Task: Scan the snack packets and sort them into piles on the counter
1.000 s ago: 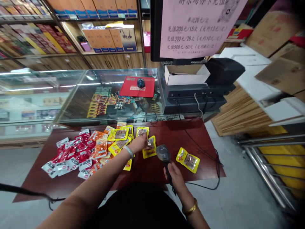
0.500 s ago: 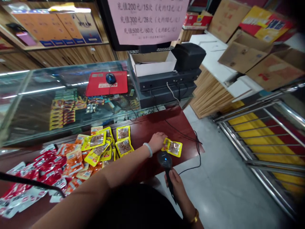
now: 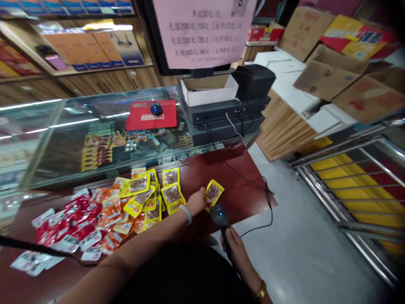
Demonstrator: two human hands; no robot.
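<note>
My left hand pinches a small yellow snack packet by its edge, just above the dark red table. In my right hand is a black barcode scanner with a blue light on its head, which sits just below the packet. Left of my left hand lie more yellow packets, two of them apart from a heap. Orange packets and red-and-white packets are piled farther left.
Behind the table stands a glass display counter with a red mouse pad and mouse. A monitor with a pink sign rises above a black cash drawer. A cable hangs off the right edge, near a metal railing.
My left hand has moved left and now holds up the yellow packet, which lay on the table before. The scanner stays close by. The whole view has shifted slightly.
</note>
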